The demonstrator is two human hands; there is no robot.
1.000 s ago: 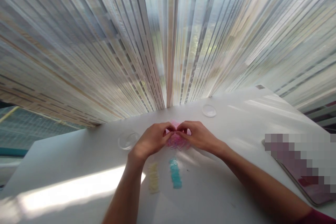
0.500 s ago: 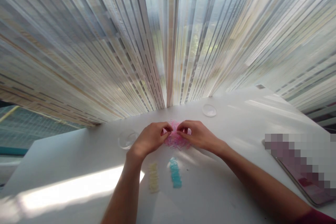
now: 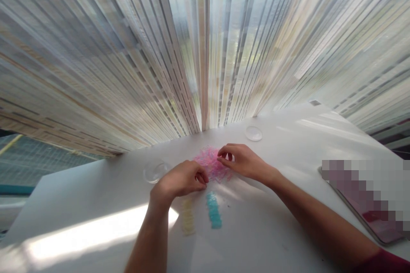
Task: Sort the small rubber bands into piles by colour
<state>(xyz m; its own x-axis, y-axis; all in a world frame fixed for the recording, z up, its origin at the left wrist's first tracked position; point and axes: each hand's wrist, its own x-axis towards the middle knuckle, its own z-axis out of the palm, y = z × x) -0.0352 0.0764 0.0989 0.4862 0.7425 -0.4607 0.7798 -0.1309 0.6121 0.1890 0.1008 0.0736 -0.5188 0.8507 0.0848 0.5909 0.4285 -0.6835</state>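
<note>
A loose pile of small pink pieces [image 3: 209, 162], mixed with a few pale and bluish ones, lies on the white table. My right hand [image 3: 243, 160] is at the pile's right side, thumb and forefinger drawn together over it; anything between them is too small to see. Just in front of the pile, my left hand [image 3: 184, 179] pinches its fingertips low over the table, near the far end of a row of turquoise pieces [image 3: 213, 211]. What it pinches is hidden. Left of that row runs a row of pale yellow pieces [image 3: 188, 219].
A clear round dish [image 3: 153, 171] stands behind my left wrist. Another clear round dish or lid [image 3: 253, 133] lies near the back edge. At the right rests a flat device [image 3: 368, 217], partly pixelated. Striped blinds [image 3: 205, 51] hang along the table's back.
My left hand has moved back from the pile toward the near side, to the turquoise row's far end. My right hand has stayed almost in place at the pile.
</note>
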